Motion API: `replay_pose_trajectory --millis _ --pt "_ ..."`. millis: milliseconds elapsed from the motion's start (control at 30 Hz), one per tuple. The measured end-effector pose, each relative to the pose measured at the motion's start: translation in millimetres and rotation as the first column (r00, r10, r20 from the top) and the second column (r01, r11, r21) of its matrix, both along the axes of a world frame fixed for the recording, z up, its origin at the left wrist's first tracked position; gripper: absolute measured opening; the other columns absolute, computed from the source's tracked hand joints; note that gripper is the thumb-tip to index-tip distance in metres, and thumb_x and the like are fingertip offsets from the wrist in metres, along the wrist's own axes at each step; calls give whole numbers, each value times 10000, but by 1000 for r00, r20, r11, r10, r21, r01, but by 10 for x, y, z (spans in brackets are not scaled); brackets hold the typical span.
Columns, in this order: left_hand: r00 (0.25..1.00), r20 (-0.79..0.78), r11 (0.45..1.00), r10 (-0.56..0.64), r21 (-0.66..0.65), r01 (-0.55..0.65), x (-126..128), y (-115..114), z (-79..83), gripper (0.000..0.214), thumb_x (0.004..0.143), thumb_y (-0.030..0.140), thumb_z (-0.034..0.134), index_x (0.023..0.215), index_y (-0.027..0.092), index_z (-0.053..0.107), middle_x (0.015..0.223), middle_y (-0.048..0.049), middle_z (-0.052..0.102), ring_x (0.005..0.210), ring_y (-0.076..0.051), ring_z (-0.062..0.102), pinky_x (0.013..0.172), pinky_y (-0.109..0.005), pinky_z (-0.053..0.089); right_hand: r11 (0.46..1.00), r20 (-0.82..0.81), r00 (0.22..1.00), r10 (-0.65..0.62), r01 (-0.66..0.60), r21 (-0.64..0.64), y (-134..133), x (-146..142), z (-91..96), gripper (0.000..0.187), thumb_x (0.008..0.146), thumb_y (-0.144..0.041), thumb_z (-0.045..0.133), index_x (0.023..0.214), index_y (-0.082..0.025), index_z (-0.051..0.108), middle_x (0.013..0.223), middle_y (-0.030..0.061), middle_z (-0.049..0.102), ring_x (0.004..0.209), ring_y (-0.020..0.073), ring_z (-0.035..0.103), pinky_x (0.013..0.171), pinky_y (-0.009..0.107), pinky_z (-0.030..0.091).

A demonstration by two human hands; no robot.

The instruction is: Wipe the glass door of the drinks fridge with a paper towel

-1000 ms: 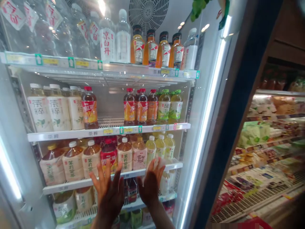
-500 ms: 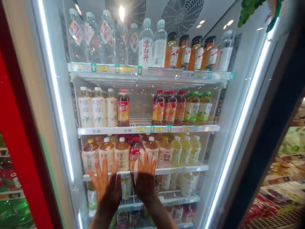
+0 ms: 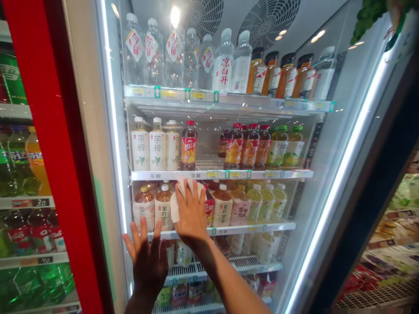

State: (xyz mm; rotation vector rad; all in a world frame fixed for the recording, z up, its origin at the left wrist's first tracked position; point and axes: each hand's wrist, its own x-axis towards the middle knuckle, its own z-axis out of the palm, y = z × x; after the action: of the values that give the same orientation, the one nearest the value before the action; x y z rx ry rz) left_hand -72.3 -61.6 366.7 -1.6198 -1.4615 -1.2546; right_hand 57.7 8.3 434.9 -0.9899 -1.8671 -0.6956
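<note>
My right hand (image 3: 192,213) lies with its fingers stretched out over a white cloth (image 3: 176,207), holding it flat against what appears to be the clear glass door of a drinks fridge. Behind it are tea bottles (image 3: 222,207) on the third shelf, some partly hidden by the hand and cloth. Lower and to the left, in shadow, my left hand (image 3: 147,257) is raised with spread fingers and nothing in it. It seems to rest on or hover close to the glass; which, I cannot tell.
Bottles of water (image 3: 223,61) and tea (image 3: 189,146) fill several lit fridge shelves. A red frame (image 3: 42,109) and more drinks shelves stand to the left. The dark fridge edge (image 3: 363,183) runs down the right, with packaged goods (image 3: 399,218) on racks beyond.
My right hand has moved up and a little left across the glass with the white cloth. The view has turned left, showing more of the neighbouring drinks. My left hand keeps its spread pose.
</note>
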Motion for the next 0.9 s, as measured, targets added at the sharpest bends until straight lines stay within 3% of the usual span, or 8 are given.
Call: replay_pose_trajectory --millis 67,100,267,333,467,667,833,900 --pt "1000 -4 1000 2 16 -2 -30 -8 2 887 895 91 605 1621 342 161 1721 -118 102 1579 -415 41 1230 -756 120 1000 -5 1000 14 -14 8 15 -54 146 813 851 -173 505 1623 -141 251 1703 127 229 1601 339 -10 1258 666 89" --pt "1000 -7 1000 7 25 -7 -45 -15 5 886 895 95 607 1621 343 164 1721 -116 105 1578 -419 46 1229 -757 120 1000 -10 1000 14 -14 15 7 -81 116 798 854 -171 506 1615 -130 269 1698 133 242 1601 335 -10 1259 662 95" --pt "999 -28 999 27 45 -26 -127 -64 28 887 895 94 605 1622 337 159 1722 -113 91 1574 -433 60 1216 -768 164 994 -31 999 24 -20 111 -68 -241 -349 574 909 -209 512 1476 -121 520 1574 146 481 1597 312 105 1281 577 139" --pt "999 -23 999 23 45 -22 -145 -80 44 885 898 91 598 1623 336 154 1721 -116 93 1575 -429 47 1213 -775 160 992 2 998 55 -55 112 -60 -301 -230 563 907 -238 530 1459 -130 540 1585 137 469 1597 305 110 1289 558 110" --pt "1000 -3 998 13 57 -13 -151 -100 61 880 900 83 588 1623 339 156 1719 -123 100 1577 -425 31 1206 -790 149 996 63 995 83 -84 11 -57 -350 124 692 888 -258 555 1556 -146 411 1668 130 323 1597 322 111 1279 588 94" --pt "1000 26 999 -15 36 14 -90 -88 26 883 893 69 587 1620 345 168 1723 -111 94 1578 -419 39 1223 -765 157 989 -12 998 67 -65 134 -86 -352 -275 576 954 -262 502 1525 -189 474 1553 79 522 1590 289 164 1292 536 103" --pt "996 67 998 -58 24 57 73 -30 19 912 890 50 582 1626 339 129 1727 -112 80 1591 -378 19 1241 -741 140 995 11 999 42 -43 95 22 -238 118 663 964 -298 482 1589 -132 339 1658 129 346 1600 305 90 1281 587 82" --pt "995 61 997 -73 30 72 124 -6 11 913 889 53 585 1626 340 128 1728 -107 76 1592 -370 12 1245 -735 134 997 23 1000 21 -23 74 12 -113 50 649 960 -265 473 1581 -116 352 1651 142 355 1598 298 113 1282 587 80"
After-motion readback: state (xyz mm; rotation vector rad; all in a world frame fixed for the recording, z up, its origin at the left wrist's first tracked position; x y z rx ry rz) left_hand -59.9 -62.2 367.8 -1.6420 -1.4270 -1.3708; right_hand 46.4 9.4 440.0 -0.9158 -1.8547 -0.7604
